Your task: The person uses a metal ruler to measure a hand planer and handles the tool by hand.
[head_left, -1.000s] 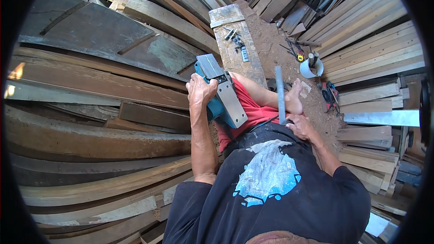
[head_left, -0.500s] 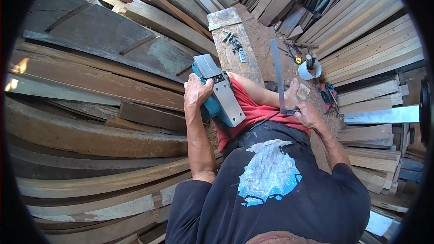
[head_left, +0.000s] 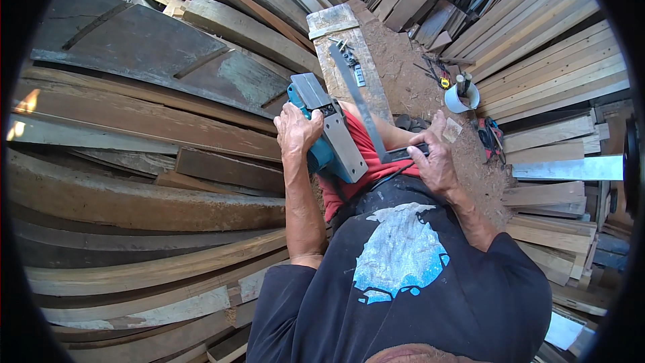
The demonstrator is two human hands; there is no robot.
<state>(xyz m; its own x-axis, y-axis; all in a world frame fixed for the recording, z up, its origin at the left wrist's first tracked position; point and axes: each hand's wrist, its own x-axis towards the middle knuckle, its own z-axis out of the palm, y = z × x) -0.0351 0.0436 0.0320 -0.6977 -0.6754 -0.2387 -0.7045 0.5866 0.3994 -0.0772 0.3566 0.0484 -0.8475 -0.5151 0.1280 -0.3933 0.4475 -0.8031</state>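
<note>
My left hand (head_left: 298, 129) is wrapped round an electric planer (head_left: 345, 149), teal-bodied, its flat metal sole turned up and toward the right. It rests over my red-clad lap. In my right hand (head_left: 434, 156) is a try square (head_left: 363, 104), gripped by its dark stock between thumb and fingers. The square's long metal blade slants up and to the left, just right of the planer and apart from it as far as I can see. A black cord (head_left: 398, 175) runs across my lap below the square.
Ahead lies a worn wooden plank (head_left: 366, 47) with small metal parts on it. At right stand a white bucket (head_left: 461, 99) with tools, a yellow tape measure (head_left: 445, 83) and a red-and-black tool (head_left: 490, 140). Stacked boards (head_left: 148, 188) line the left; more timber (head_left: 551, 74) lines the right.
My right hand has moved left with the try square, and its blade has swung from upright to leaning left, toward the planer. The planer has tilted slightly in my left hand.
</note>
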